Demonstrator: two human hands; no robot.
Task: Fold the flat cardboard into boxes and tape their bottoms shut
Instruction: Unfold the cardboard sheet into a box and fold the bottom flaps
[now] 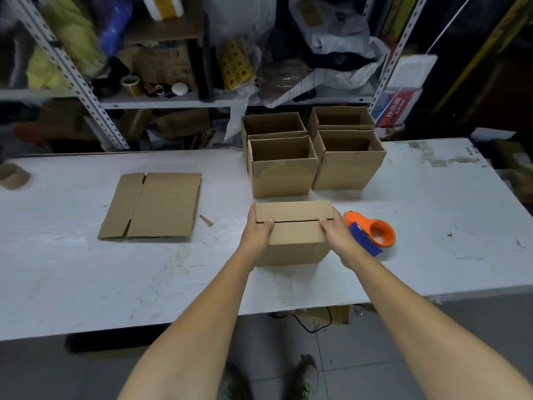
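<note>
The box stood on the bench between the 2 grips, its 2 flaps folded flat on top and meeting along a seam. The left grip held the box's left end, with the fingers curled round the side and the thumb pressed on top by the seam. The right grip held the other end the same way, thumb on the near flap. Its fingers lay mostly behind the box edge, so how far they wrapped was hard to tell.

Just right of the right grip an orange tape dispenser with a blue part lay on the bench, close beside that wrist. Beyond both grips 4 open boxes stood in a 2-by-2 block, touching one another, the nearest just behind the held box. Well left of the left grip the flat cardboard lay on the bench, with a small scrap between it and that grip. Far to the left, at the bench's end, sat a tape roll. Past the bench, shelves carried bags and clutter.
</note>
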